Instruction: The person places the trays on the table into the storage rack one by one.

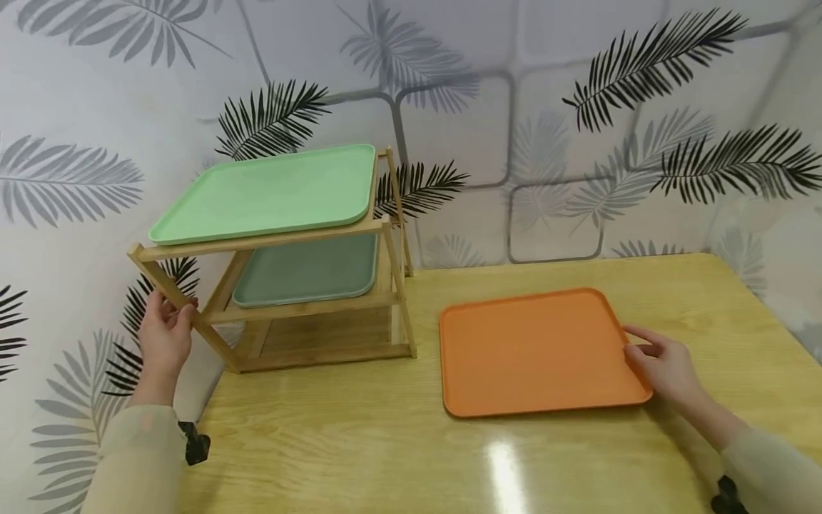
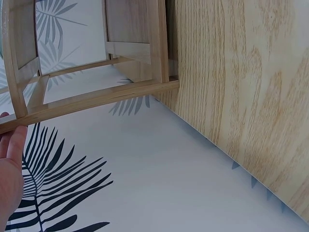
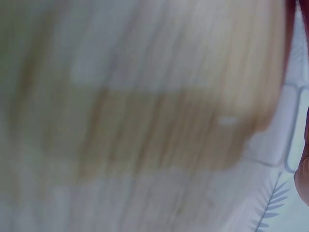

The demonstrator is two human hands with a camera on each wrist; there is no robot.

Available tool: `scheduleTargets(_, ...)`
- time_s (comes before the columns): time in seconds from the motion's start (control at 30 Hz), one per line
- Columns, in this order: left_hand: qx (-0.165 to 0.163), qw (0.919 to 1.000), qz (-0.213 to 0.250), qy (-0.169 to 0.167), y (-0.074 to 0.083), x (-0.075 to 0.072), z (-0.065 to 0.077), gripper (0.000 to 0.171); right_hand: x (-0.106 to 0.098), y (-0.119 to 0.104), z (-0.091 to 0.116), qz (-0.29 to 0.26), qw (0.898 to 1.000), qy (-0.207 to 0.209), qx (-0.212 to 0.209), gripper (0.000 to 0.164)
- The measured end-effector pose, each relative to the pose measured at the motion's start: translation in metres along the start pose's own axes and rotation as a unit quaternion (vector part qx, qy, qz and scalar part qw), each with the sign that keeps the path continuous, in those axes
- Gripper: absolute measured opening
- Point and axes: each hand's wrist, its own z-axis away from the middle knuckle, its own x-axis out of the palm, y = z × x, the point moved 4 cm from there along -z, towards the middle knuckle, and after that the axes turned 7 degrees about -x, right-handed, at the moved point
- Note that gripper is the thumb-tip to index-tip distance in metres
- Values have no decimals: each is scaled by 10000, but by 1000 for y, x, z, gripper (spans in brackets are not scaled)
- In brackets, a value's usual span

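Observation:
At the left in the head view, a wooden two-tier rack [image 1: 398, 285] stands on the table. My left hand [image 1: 163, 332] grips its slanting front left leg [image 1: 215, 343]; the left wrist view shows the fingers [image 2: 17, 145] against that leg. A light green tray [image 1: 270, 193] lies on the top tier, and a grey-green tray [image 1: 308, 268] on the tier below. Right of the rack is an orange tray [image 1: 539, 353], its right edge pinched by my right hand [image 1: 664, 364]. Whether this tray touches the table all along is unclear. Only a sliver of that hand shows in the right wrist view.
The wooden table [image 1: 359, 442] runs along a wall [image 1: 462, 128] patterned with leaves. The rack stands near the table's left edge, close to the wall. A bright reflection lies on the tabletop before the orange tray. Much of the right wrist view is blurred.

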Motion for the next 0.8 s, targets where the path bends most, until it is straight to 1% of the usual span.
scheduleTargets(0.1,-4,9999,-27,-128,-2,2,1,47,-2,-1,10,-857,9958,92,298,33)
scheduleTargets(0.17,-4,9998,-63,-164,-4,3,1,45,-3,-2,18,-1244,9909,158,493,32)
scheduleTargets(0.2,17,9998,-60,-165,-4,3,2,45,-4,-4,21,-1352,9892,183,544,32)
scheduleTargets(0.37,175,9998,-59,-59,-2,4,2,48,-8,-14,34,-1382,9862,268,871,32)
scheduleTargets(0.47,215,9997,-96,-42,-1,3,0,49,-5,-22,42,-1399,9840,260,1075,31)
scheduleTargets(0.6,166,9998,-82,-37,-1,2,0,47,4,-34,52,-1559,9809,293,1129,31)
scheduleTargets(0.73,72,10000,6,2,-1,0,-1,46,14,-45,55,-1944,9734,249,1191,32)
scheduleTargets(0.8,81,10000,41,42,0,-1,-2,47,17,-48,55,-2101,9698,262,1210,33)
